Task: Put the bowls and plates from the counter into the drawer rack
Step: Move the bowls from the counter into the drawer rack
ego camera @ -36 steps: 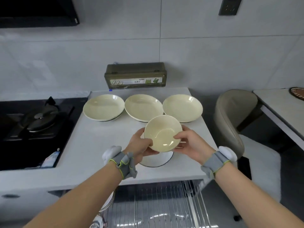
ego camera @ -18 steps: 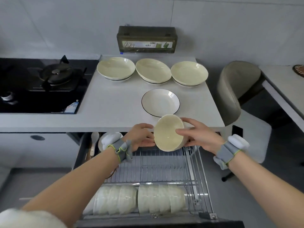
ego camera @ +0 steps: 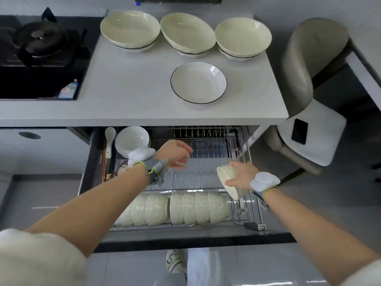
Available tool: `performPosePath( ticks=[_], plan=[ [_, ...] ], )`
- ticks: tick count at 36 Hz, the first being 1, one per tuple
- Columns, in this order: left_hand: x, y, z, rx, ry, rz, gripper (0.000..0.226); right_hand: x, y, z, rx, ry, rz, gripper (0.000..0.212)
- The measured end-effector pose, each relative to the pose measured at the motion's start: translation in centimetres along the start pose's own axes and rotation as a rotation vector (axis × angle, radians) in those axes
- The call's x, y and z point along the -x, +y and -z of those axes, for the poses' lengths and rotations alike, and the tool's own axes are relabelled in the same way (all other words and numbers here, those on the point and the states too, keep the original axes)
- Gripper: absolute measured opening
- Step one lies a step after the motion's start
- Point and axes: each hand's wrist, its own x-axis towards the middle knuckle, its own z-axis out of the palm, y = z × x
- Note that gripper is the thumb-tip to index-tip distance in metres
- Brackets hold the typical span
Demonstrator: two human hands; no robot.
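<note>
My right hand [ego camera: 242, 175] grips a small cream bowl [ego camera: 229, 183], tilted on its side, just above the right end of a row of several cream bowls [ego camera: 177, 208] standing on edge at the front of the wire drawer rack [ego camera: 202, 170]. My left hand [ego camera: 175, 154] hovers over the middle of the rack, fingers loosely curled, holding nothing. On the counter [ego camera: 134, 93] lie a white black-rimmed plate [ego camera: 199, 82] and, behind it, three wide cream bowls [ego camera: 130, 27], [ego camera: 187, 30], [ego camera: 243, 37].
A white bowl [ego camera: 132, 140] and a spoon [ego camera: 109, 139] sit at the rack's back left. A gas hob [ego camera: 39, 50] lies left of the counter. To the right a padded chair [ego camera: 309, 96] carries a phone [ego camera: 299, 131]. The drawer front [ego camera: 195, 238] juts toward me.
The cream bowl came off the counter and down over the drawer. My left hand let go of it; my right hand alone carried it to the right end of the bowl row.
</note>
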Motion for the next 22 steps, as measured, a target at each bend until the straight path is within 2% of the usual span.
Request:
performPosePath(
  ticks=[6, 14, 22],
  plan=[
    [-1.4, -1.9, -1.6, -0.017, -0.04, 0.07, 0.022, -0.6, 1.4, -3.2, 0.036, -0.065, -0.043, 0.078],
    [-3.1, -5.1, -2.8, 0.007, -0.049, 0.144, 0.015, -1.7, 2.1, -6.4, 0.116, -0.112, -0.14, 0.069],
    [-4.4, -7.2, -2.7, 0.03, -0.05, 0.214, 0.015, -4.0, 3.6, -9.4, -0.003, -0.229, -0.234, 0.08]
  ],
)
